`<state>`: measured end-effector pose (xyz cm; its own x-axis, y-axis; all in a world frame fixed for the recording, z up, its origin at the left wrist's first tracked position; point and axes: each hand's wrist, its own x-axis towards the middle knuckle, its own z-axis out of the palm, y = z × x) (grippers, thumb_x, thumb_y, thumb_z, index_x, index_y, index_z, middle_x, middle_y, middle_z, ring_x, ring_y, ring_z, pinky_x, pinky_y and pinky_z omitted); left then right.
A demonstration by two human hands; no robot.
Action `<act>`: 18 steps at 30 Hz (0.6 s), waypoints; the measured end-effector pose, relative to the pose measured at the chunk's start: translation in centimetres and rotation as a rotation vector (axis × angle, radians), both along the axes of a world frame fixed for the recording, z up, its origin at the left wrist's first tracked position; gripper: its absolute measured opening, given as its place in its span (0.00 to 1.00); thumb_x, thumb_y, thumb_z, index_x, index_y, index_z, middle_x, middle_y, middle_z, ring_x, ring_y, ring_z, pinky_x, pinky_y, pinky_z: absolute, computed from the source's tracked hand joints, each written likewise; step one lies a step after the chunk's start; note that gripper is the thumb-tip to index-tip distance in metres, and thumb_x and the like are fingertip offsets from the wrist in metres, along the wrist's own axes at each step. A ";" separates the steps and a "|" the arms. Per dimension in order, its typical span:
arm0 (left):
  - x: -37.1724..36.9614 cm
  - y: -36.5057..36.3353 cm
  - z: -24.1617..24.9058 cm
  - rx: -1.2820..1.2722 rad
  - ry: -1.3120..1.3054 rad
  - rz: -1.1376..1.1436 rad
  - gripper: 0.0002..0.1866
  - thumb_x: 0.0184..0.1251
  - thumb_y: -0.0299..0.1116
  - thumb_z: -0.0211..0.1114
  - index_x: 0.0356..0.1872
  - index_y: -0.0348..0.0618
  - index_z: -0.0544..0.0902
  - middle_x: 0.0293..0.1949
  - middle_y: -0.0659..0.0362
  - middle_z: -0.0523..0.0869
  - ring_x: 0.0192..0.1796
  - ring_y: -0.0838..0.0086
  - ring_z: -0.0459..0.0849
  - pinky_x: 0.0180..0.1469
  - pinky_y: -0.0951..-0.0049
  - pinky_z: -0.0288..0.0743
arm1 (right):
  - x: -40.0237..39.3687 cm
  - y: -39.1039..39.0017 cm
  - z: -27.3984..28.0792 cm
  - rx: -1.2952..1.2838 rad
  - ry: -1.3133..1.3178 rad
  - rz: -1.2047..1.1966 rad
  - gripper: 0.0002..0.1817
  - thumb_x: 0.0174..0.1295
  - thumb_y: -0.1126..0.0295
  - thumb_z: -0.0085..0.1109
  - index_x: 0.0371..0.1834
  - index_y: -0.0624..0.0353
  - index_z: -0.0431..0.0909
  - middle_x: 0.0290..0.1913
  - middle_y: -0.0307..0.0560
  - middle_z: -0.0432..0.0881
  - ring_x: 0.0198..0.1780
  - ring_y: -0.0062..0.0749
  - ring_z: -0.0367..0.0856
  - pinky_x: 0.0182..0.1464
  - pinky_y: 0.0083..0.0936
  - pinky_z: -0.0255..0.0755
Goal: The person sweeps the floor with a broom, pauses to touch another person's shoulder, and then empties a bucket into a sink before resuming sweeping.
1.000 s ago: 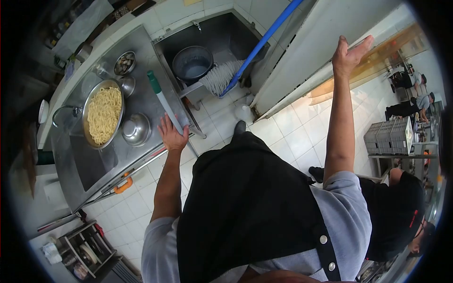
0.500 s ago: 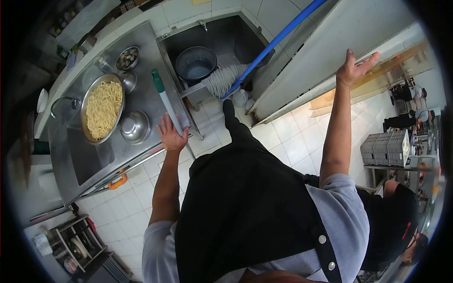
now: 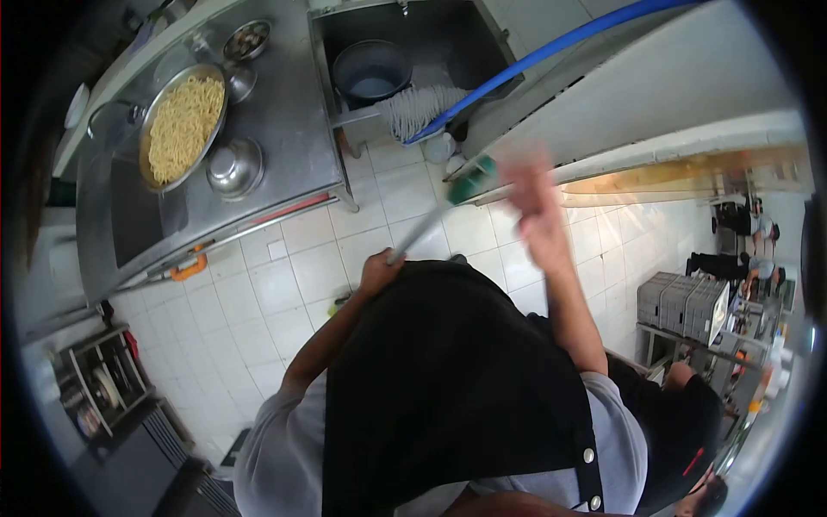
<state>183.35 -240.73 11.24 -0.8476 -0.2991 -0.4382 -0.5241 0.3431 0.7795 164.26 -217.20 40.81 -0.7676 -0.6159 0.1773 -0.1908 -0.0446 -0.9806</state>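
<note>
My left hand (image 3: 379, 272) is closed round the pale shaft of a pole (image 3: 422, 231), close in front of my apron. The pole's green end (image 3: 474, 179) points away toward the foot of the wall. Just right of that green end, my right hand (image 3: 536, 200) is raised and smeared by motion, and its fingers cannot be made out clearly. Beyond my hands a grey string mop (image 3: 420, 112) with a blue handle (image 3: 517, 69) rests at the sink's front edge.
A steel counter (image 3: 293, 129) at the left bears a bowl of noodles (image 3: 185, 129) and an upturned steel bowl (image 3: 234, 169). A dark bucket (image 3: 372, 72) sits in the sink (image 3: 448, 43). Grey crates (image 3: 680, 306) and a person in black (image 3: 680, 422) are at the right.
My left hand, earlier open beside the pole, has closed round it and moved down and right. The pole's green end has swung right. My right hand has come inward from the wall edge.
</note>
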 end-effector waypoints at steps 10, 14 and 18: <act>-11.6 14.3 18.1 -0.028 0.647 -0.517 0.17 0.77 0.49 0.68 0.35 0.46 0.81 0.32 0.52 0.85 0.39 0.48 0.87 0.41 0.48 0.80 | -4.3 13.3 23.2 -0.356 0.052 0.627 0.24 0.62 0.46 0.82 0.31 0.54 0.82 0.23 0.42 0.84 0.21 0.29 0.83 0.21 0.20 0.81; -19.1 17.5 17.8 -0.143 0.750 -0.208 0.18 0.76 0.48 0.69 0.31 0.46 0.81 0.33 0.52 0.85 0.39 0.49 0.87 0.41 0.48 0.78 | -5.3 13.6 22.6 -0.306 0.378 0.538 0.24 0.70 0.48 0.74 0.28 0.57 0.80 0.23 0.42 0.82 0.20 0.30 0.82 0.20 0.22 0.81; -24.9 16.9 2.8 -0.062 0.597 0.090 0.21 0.72 0.51 0.73 0.32 0.44 0.82 0.37 0.50 0.86 0.43 0.50 0.87 0.45 0.51 0.79 | -5.2 9.3 10.0 0.214 0.082 0.238 0.24 0.77 0.52 0.64 0.36 0.67 0.83 0.35 0.51 0.86 0.36 0.36 0.86 0.42 0.31 0.80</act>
<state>158.49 -223.86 14.00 -0.9118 -0.3910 0.1255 -0.0319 0.3722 0.9276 159.05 -207.87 50.85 -0.5860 -0.8064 0.0797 -0.2788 0.1083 -0.9542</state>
